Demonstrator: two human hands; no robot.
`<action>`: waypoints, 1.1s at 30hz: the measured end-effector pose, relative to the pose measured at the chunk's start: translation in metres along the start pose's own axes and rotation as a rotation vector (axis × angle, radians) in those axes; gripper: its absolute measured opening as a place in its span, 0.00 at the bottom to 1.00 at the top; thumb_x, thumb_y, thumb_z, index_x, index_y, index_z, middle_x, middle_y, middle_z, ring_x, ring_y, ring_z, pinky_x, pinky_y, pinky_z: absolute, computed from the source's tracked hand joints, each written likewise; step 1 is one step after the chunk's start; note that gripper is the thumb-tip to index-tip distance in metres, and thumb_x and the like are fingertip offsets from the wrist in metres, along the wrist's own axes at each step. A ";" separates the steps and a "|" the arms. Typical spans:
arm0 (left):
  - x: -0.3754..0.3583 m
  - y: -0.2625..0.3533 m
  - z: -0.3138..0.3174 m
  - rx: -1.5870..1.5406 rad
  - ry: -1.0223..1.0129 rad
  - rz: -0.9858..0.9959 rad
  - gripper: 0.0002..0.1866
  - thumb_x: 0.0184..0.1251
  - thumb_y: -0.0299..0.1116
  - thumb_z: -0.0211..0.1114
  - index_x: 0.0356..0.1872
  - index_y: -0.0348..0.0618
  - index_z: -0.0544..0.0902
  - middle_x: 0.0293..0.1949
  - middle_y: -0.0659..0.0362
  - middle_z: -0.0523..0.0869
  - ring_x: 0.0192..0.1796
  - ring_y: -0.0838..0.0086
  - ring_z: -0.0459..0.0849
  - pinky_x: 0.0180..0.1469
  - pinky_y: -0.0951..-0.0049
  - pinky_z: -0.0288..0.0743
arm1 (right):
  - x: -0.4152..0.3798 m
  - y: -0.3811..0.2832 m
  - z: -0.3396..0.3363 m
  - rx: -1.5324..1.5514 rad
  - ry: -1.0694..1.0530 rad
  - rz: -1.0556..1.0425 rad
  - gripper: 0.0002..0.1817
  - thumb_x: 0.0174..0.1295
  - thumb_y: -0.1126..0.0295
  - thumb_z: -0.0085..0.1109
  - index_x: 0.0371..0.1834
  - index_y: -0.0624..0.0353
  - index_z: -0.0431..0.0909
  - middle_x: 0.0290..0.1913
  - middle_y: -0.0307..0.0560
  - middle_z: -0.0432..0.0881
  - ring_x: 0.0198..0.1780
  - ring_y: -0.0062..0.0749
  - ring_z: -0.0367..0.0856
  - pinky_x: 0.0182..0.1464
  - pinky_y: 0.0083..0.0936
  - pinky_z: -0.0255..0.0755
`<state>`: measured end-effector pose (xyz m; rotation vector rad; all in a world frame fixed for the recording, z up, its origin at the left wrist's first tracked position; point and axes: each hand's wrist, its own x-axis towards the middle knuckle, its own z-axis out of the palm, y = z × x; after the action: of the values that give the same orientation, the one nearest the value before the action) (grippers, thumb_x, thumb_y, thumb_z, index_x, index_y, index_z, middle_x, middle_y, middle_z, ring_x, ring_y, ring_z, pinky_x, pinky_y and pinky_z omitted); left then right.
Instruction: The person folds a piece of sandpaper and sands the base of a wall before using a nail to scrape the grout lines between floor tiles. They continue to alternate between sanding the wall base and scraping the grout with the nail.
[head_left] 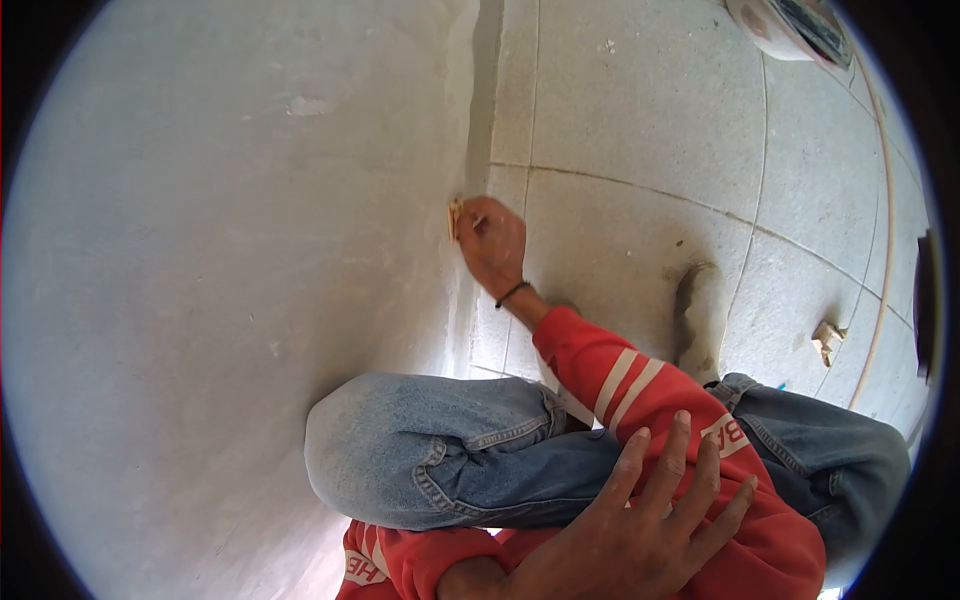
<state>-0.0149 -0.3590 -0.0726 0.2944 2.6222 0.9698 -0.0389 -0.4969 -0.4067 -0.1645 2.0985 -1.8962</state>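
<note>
My right hand (493,240) is closed on a small, thin tan piece (454,218) that looks like wood. It holds the piece against the grey plastered wall (230,230), low down where the wall meets the floor. Most of the piece is hidden behind the fingers. A dark band circles the wrist, below a red sleeve with white stripes. My left hand (640,525) has its fingers spread, empty, and overlaps the right sleeve (655,390) in this view.
Pale floor tiles (640,110) with dark joints run along the wall. A white bucket (775,30) stands at the top right. A hose or cable (886,200) crosses the right side, near a broken tan chunk (827,340). My bent knee (370,450) is close to the wall.
</note>
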 end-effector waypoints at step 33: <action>0.003 -0.002 -0.005 0.022 0.011 -0.001 0.29 0.78 0.44 0.58 0.74 0.42 0.76 0.68 0.41 0.82 0.70 0.41 0.81 0.68 0.44 0.78 | -0.012 -0.003 -0.006 0.058 -0.072 0.051 0.04 0.67 0.74 0.63 0.34 0.61 0.85 0.31 0.50 0.88 0.27 0.35 0.86 0.33 0.29 0.78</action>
<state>-0.0199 -0.3629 -0.0709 0.2937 2.6438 0.9459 -0.0292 -0.4884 -0.4014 -0.1616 1.9802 -1.8903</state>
